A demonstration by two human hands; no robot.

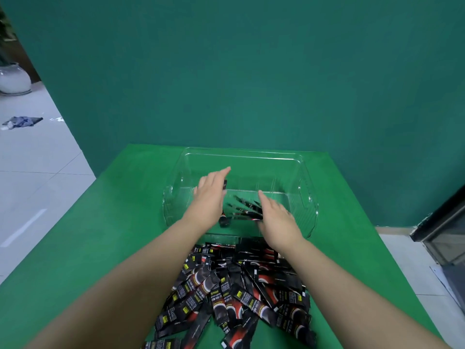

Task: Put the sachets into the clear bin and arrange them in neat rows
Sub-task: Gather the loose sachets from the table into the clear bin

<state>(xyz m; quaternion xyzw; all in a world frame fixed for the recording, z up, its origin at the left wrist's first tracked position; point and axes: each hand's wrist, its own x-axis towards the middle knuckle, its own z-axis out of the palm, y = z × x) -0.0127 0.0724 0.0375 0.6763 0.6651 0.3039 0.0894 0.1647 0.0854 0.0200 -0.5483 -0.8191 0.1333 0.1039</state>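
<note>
A clear plastic bin [304,170] stands on the green table, beyond a loose pile of black-and-red sachets [239,288] near me. Both hands reach over the bin's near wall. A few sachets [242,209] lie askew inside the bin between the hands. My left hand [210,195] has straight fingers pointing away, its palm against a sachet whose dark edge shows at the fingers. My right hand [275,217] is flat with straight fingers, pressing the sachets from the right side.
The green table [113,235] runs up to a teal wall at its far edge. Tiled floor lies to the left with a white vase [13,79] and a grey cloth [22,121]. A dark frame [442,230] stands at the right.
</note>
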